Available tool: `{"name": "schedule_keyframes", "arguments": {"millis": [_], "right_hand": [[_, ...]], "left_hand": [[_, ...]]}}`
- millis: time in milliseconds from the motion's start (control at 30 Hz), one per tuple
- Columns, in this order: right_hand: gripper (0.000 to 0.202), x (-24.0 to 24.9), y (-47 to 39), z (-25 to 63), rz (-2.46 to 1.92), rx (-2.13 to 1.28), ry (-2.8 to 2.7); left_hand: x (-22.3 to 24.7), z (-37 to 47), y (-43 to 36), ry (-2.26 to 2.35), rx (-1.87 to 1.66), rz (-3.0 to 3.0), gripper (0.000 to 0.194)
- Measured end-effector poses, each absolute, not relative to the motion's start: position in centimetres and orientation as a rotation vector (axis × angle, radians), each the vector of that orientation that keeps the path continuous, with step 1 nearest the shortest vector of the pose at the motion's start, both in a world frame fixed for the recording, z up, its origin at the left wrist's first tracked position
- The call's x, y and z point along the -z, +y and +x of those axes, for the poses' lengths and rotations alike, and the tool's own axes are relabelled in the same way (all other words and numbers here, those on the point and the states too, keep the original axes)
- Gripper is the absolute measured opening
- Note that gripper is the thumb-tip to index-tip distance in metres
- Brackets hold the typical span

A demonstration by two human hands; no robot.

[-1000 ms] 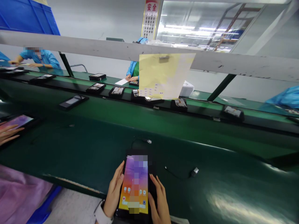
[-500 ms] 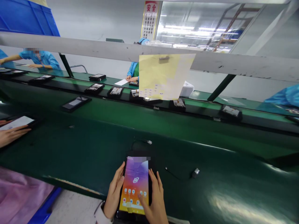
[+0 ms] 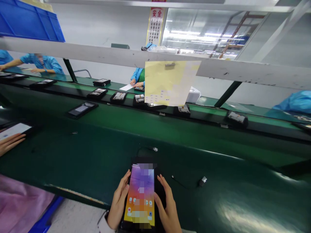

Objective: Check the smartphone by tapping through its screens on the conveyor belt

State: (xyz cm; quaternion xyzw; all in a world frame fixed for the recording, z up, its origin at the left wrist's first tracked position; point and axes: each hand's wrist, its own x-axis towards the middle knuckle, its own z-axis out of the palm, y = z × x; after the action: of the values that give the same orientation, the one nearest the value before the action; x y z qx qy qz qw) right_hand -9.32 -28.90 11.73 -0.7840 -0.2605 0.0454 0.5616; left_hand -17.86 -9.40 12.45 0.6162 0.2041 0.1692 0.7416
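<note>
A phone [image 3: 141,194] with a lit purple-and-orange home screen lies in a black holder on the green table [image 3: 85,161] at the near edge. My left hand [image 3: 118,202] grips its left side. My right hand [image 3: 167,208] holds its right side, thumb resting near the screen's edge. A black cable [image 3: 145,149] with a metal plug lies just beyond the phone.
A second cable with a small plug [image 3: 202,181] lies to the right. A co-worker's hand [image 3: 9,144] touches a lit phone [image 3: 14,130] at far left. Several phones in black trays [image 3: 118,96] ride the conveyor behind. A yellow sheet [image 3: 170,82] hangs from the grey rail.
My right thumb, which was over the lower screen half a second ago, has drawn back to the phone's right edge. The conveyor trays have shifted slightly.
</note>
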Motion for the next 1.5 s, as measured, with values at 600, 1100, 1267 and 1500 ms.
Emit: {"name": "schedule_keyframes", "arguments": {"millis": [600, 1100, 1267, 1500], "right_hand": [[0.041, -11.7, -29.5, -9.6, -2.049, -0.185, -0.665], [0.041, -11.0, -29.5, -9.0, -2.028, -0.085, -0.779], [0.04, -11.2, -29.2, -9.1, -1.998, -0.066, -0.76], [0.041, -11.1, -29.2, -9.3, -2.002, -0.146, -0.679]], "left_hand": [[-12.0, -17.5, -9.4, 0.453, -0.368, 1.376, 0.056], [-13.9, -19.7, -10.2, 0.609, -0.317, 1.404, 0.065], [-16.4, -19.1, -10.5, 0.63, -0.334, 1.132, 0.071], [-17.2, -16.5, -10.4, 0.812, -0.155, 0.494, 0.022]]}}
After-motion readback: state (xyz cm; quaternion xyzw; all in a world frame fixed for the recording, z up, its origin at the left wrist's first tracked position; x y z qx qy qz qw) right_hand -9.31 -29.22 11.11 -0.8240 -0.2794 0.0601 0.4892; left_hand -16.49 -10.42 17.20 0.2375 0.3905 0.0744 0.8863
